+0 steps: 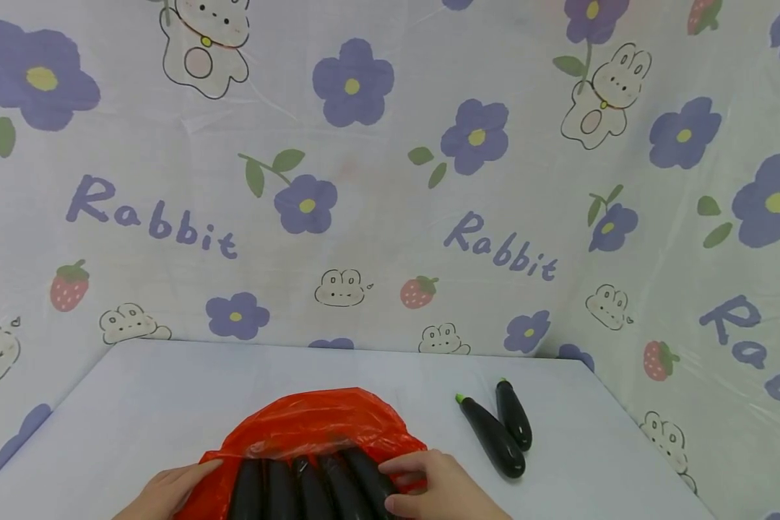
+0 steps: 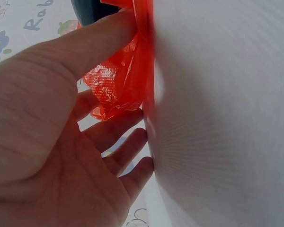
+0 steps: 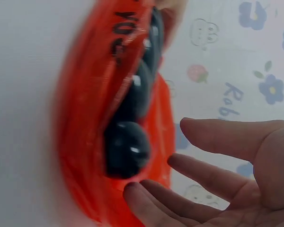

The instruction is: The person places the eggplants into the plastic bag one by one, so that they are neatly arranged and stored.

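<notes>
A red plastic bag point(image 1: 312, 415) lies on the white table with its mouth toward me. Several dark eggplants point(image 1: 282, 495) lie side by side in it, their near ends showing. At the bag's left edge, my left hand point(image 1: 169, 495) touches the plastic; in the left wrist view its thumb lies on the bag and the other fingertips meet the tabletop. My right hand point(image 1: 451, 487) is beside the rightmost eggplant, and the right wrist view shows its fingers spread and apart from the thumb. Two loose eggplants point(image 1: 494, 440) with green stem ends lie right of the bag, one against the other.
The white tabletop point(image 1: 169, 390) extends left, right and behind the bag. A pale curtain point(image 1: 390, 217) printed with flowers, rabbits and strawberries hangs behind the table and down its right side. Dark lettering point(image 3: 125, 21) shows on the bag.
</notes>
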Available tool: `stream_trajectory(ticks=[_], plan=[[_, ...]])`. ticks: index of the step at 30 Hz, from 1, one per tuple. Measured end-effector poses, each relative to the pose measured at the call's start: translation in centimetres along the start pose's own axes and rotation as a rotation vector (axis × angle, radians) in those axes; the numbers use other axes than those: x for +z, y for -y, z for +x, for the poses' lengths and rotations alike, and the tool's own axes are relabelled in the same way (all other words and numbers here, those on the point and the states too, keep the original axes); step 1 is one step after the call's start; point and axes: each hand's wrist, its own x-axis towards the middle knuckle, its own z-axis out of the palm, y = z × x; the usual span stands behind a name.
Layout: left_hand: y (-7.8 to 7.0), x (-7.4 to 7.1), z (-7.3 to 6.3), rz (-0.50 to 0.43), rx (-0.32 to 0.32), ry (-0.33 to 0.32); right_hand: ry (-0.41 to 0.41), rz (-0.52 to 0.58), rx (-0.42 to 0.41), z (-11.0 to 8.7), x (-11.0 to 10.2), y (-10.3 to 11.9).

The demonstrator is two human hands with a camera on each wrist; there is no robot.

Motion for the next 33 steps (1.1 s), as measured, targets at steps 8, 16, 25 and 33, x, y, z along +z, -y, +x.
stream_trajectory(ticks=[8,16,25,33], plan=[[-0.1,-0.1,0.1,0.025,0.003,0.017,-0.056,0.022,-0.102,-1.6,-2.3,0.4],[-0.4,-0.1,-0.1,-0.015,-0.080,0.026,-0.284,-0.048,-0.193,-1.2,-6.0,-1.2],[-0.5,-0.2,0.2,0.007,-0.119,0.038,-0.566,-0.084,-0.097,-0.5,-10.8,-4.2],[-0.3,-0.2,0.5,0.072,-0.154,0.054,-0.604,-0.082,-0.085,-0.1,-13.2,-6.8]])
